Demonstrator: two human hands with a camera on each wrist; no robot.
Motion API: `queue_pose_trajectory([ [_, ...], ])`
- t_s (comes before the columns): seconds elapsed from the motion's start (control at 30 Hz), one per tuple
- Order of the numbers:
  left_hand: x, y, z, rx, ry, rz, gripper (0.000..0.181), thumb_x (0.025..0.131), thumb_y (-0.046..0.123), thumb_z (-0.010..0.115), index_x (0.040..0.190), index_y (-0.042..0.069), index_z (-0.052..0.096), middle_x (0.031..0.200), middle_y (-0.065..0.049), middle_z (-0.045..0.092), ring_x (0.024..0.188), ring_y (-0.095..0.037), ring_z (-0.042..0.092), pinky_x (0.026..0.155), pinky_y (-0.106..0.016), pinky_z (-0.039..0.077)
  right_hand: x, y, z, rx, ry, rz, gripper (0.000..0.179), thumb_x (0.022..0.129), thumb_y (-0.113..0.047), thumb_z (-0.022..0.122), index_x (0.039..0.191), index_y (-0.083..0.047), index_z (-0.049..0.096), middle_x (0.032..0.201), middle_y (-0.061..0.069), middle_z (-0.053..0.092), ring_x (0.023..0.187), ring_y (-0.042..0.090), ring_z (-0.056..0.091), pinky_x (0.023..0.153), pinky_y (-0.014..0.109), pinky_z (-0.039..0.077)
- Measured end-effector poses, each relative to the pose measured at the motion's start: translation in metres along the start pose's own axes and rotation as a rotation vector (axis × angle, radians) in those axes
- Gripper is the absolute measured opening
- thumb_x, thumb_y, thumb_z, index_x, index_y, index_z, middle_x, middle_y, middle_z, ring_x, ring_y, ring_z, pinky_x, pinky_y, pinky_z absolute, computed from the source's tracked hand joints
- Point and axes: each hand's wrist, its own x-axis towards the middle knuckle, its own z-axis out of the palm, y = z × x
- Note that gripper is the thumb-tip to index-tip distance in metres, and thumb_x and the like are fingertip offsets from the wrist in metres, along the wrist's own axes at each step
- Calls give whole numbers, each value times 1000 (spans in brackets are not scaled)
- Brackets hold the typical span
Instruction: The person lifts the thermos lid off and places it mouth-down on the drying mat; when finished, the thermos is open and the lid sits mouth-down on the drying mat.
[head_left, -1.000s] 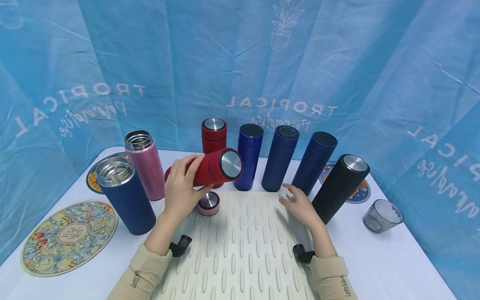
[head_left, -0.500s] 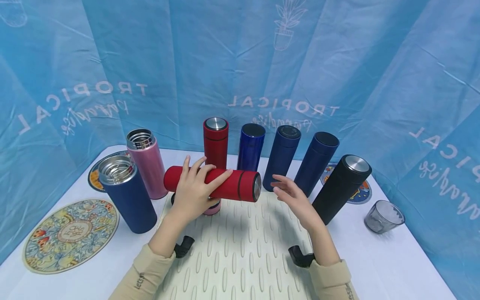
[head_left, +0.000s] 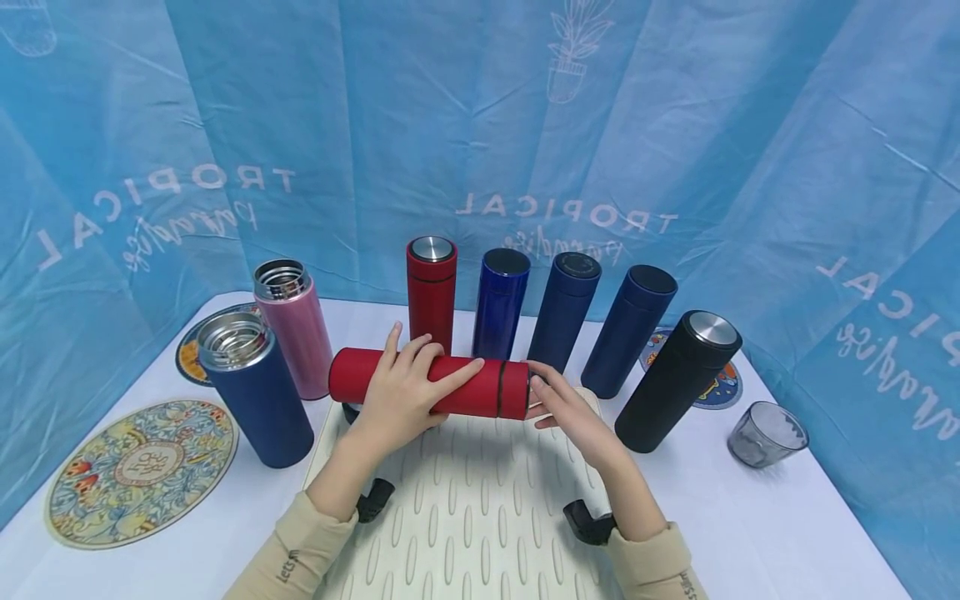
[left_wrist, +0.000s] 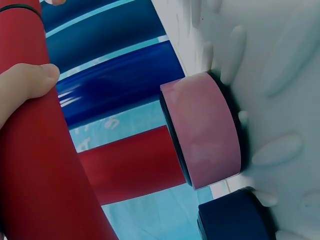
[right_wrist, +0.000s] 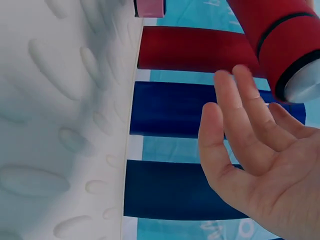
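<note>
A red thermos (head_left: 468, 390) lies sideways in the air above the cream ribbed mat (head_left: 465, 517). My left hand (head_left: 401, 387) grips its body, with the thumb along the near side. At its lidded right end is my right hand (head_left: 573, 421). The right wrist view shows that hand's fingers (right_wrist: 227, 95) extended beside the lid (right_wrist: 297, 55), whose top is silver. Contact there cannot be told. Under the held thermos, the left wrist view shows a pink lid (left_wrist: 205, 130) and a navy lid (left_wrist: 235, 215) on the mat; the head view mostly hides them.
Behind stand another red thermos (head_left: 431, 292), a shiny blue one (head_left: 501, 304), two navy ones and a black one (head_left: 675, 383). Lidless pink (head_left: 296, 333) and navy (head_left: 258, 400) thermoses stand left. A glass cup (head_left: 767, 435) sits right, a patterned round mat (head_left: 142, 475) left.
My left hand has turned the red thermos from pointing toward me to crosswise and brought it lower. My right hand has moved left and up to the lid end.
</note>
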Motion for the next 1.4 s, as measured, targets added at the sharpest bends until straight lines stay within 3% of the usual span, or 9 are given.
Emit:
queue_pose_trajectory([
  [0.1,-2,2,0,9,-13,18,89,52,37,89,132,33,48,108,-16,55,98,-32,56,93,-52,42,1,1,2,-10,2,13,56,97,-43,36,143,-12,27,114,18,58,93,23,58,85,41,49],
  [0.2,-3,3,0,19,-26,29,88,53,41,87,132,34,47,108,-15,54,92,-30,58,81,-45,49,1,2,4,-18,2,17,55,97,-42,38,141,-11,29,118,17,55,94,23,57,84,41,49],
  [0.53,-3,3,3,52,-58,53,86,57,45,84,134,34,46,112,-11,58,95,-28,59,80,-44,49,4,7,6,-3,14,14,55,92,-43,47,137,-13,34,117,14,54,95,25,52,85,51,45],
  [0.9,-4,3,3,29,-64,68,90,54,45,86,134,33,46,107,-8,61,93,-27,60,79,-43,49,5,10,3,120,-65,8,57,90,-37,51,136,-8,32,115,21,53,80,25,61,83,40,51],
  [1.23,-4,4,2,14,-66,72,91,51,43,88,133,33,48,104,-8,62,89,-27,60,79,-43,49,7,13,3,139,-77,-37,55,88,-28,53,135,-8,34,122,21,50,103,27,52,91,55,42],
  [1.4,-4,4,2,18,-65,71,91,51,43,88,133,33,48,103,-8,62,89,-27,60,80,-43,49,8,16,3,126,-73,-71,55,87,-27,55,134,-7,35,122,21,49,106,29,49,91,56,41],
])
